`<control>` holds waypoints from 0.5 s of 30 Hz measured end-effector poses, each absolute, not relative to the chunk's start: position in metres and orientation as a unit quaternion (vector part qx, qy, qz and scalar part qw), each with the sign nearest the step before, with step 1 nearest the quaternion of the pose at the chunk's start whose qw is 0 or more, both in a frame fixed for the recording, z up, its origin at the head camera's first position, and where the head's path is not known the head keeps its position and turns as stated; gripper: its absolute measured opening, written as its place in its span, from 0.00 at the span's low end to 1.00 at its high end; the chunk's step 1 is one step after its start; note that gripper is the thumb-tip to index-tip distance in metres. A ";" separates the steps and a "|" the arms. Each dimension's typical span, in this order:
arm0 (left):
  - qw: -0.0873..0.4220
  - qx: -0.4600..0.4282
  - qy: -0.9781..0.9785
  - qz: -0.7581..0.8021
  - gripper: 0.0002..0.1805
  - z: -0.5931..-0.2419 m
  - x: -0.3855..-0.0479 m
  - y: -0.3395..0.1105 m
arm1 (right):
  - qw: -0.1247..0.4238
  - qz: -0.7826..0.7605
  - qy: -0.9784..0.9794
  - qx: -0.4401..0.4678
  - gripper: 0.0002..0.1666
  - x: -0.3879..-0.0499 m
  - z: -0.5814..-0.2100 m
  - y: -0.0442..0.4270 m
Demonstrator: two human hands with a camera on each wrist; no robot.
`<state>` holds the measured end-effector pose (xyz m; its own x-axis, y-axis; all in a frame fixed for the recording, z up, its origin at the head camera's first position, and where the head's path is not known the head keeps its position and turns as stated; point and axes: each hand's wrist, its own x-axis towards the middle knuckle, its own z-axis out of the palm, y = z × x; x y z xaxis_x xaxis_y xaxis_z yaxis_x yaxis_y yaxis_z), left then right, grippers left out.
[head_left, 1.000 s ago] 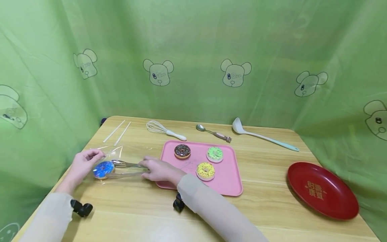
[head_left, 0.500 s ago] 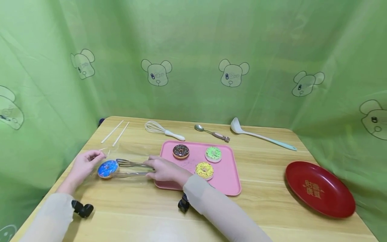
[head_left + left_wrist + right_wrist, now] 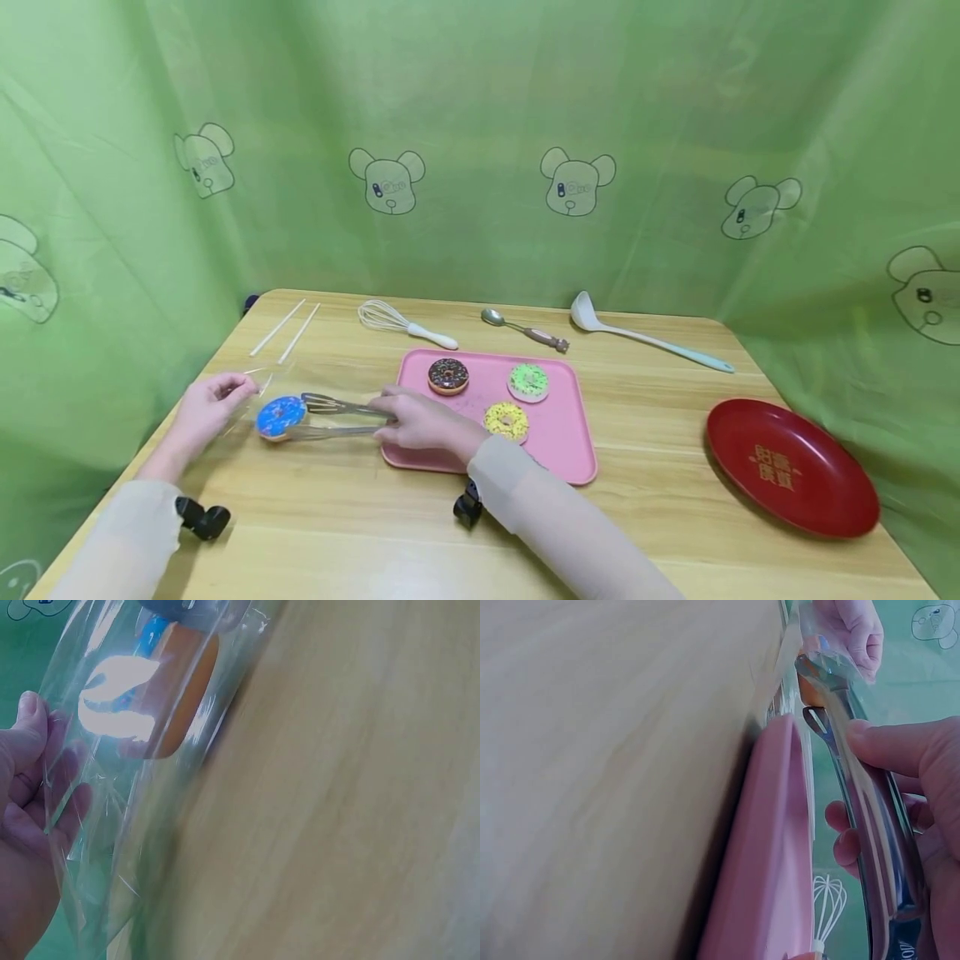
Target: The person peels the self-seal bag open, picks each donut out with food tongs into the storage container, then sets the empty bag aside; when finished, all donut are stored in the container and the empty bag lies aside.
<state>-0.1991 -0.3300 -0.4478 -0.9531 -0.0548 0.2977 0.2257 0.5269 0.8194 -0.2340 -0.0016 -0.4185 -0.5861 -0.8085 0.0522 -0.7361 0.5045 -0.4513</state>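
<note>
A clear plastic bag point(image 3: 109, 802) is pinched by my left hand point(image 3: 208, 410) at the left of the table. Its film surrounds a blue-iced donut point(image 3: 281, 417) with an orange-brown underside in the left wrist view. My right hand point(image 3: 426, 427) grips metal tongs point(image 3: 866, 802), whose two ends reach left to the donut, one on each side. Pink tray point(image 3: 555, 454), partly under the right hand, bears a chocolate donut point(image 3: 448, 375), a green donut point(image 3: 529, 382) and a yellow donut point(image 3: 506, 421). Much of the bag's outline is hard to see in the head view.
Along the back lie white chopsticks point(image 3: 277, 328), a whisk point(image 3: 407, 325), a spoon point(image 3: 525, 329) and a ladle point(image 3: 637, 335). A red oval plate point(image 3: 817, 467) sits at the right edge. Green curtain point(image 3: 480, 100) closes off the back and sides.
The tongs, the right hand and the blue donut have shifted to the right, away from the left hand. The left hand has stayed almost in place, holding the bag.
</note>
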 end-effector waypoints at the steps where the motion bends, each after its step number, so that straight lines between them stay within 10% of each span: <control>1: 0.145 -0.048 -0.861 -0.485 0.14 -0.448 -0.199 -0.330 | 0.083 -0.220 0.864 -0.446 0.27 -0.234 -0.418 0.000; 15: 0.146 -0.033 -0.846 -0.512 0.16 -0.442 -0.197 -0.327 | 0.049 -0.229 0.871 -0.432 0.27 -0.224 -0.413 0.034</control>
